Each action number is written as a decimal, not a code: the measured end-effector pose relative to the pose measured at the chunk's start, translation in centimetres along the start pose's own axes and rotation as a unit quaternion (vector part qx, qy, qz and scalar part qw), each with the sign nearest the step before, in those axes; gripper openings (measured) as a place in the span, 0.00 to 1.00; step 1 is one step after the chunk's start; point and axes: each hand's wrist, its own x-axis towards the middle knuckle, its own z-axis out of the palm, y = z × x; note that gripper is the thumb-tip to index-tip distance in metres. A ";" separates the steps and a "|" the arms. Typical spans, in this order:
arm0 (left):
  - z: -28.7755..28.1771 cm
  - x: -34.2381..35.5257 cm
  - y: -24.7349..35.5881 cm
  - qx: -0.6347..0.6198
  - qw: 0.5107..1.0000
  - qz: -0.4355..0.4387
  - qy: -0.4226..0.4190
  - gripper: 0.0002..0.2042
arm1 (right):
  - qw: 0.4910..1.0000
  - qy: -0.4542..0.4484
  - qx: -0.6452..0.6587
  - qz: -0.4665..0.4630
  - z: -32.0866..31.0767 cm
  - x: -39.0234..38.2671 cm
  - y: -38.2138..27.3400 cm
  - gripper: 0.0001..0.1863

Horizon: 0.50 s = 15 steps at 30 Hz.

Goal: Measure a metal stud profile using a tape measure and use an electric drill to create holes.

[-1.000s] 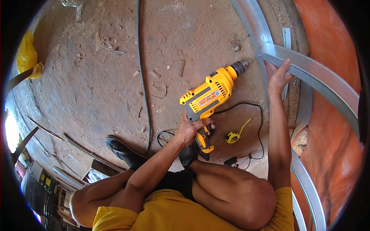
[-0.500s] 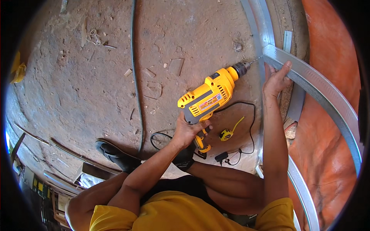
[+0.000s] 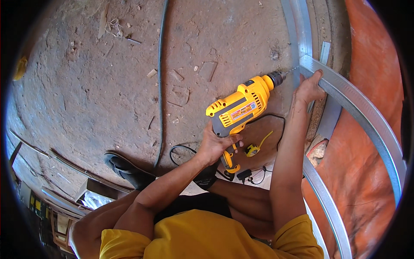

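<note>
My left hand (image 3: 215,144) is closed round the handle of a yellow and black power drill (image 3: 241,103), which tilts up to the right. A thin twist bit (image 3: 292,70) sticks out of its black chuck (image 3: 276,78). The bit's tip meets the corner of a silver metal channel frame (image 3: 360,101), where two lengths join; how deep it reaches I cannot tell. Just below that corner my right hand (image 3: 309,90) grips the frame, thumb on its upper face and the other fingers partly hidden beneath.
A yellow tape measure (image 3: 252,150) with its blade partly out lies below the drill, near a black plug (image 3: 244,175) and cord. A long dark cable (image 3: 161,77) crosses the rough floor. Orange sheeting (image 3: 373,56) spreads at right. Wood scraps (image 3: 208,71) lie about.
The whole view has shifted slightly, so floor things sit further right. My right elbow has drawn in toward my body. Both grips and the bit's place at the frame corner look the same.
</note>
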 end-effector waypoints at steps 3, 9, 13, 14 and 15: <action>-0.2 0.3 -0.2 0.002 1.000 0.001 0.001 0.18 | 1.000 -0.013 -0.003 -0.019 -0.2 0.4 0.7 0.19; -0.8 0.6 -0.8 0.028 1.000 -0.003 0.000 0.18 | 1.000 -0.021 0.012 -0.015 0.2 -0.1 0.1 0.18; -0.5 0.5 -0.7 0.030 0.999 -0.012 -0.002 0.19 | 0.999 -0.035 0.007 -0.025 -0.2 0.5 0.7 0.19; -0.6 0.6 -0.8 0.030 0.999 -0.014 -0.001 0.19 | 0.999 -0.040 0.020 -0.023 -0.2 0.3 0.6 0.20; -0.8 0.7 -1.0 0.030 0.999 -0.012 -0.008 0.20 | 0.998 -0.044 0.033 -0.021 -0.1 0.2 0.4 0.20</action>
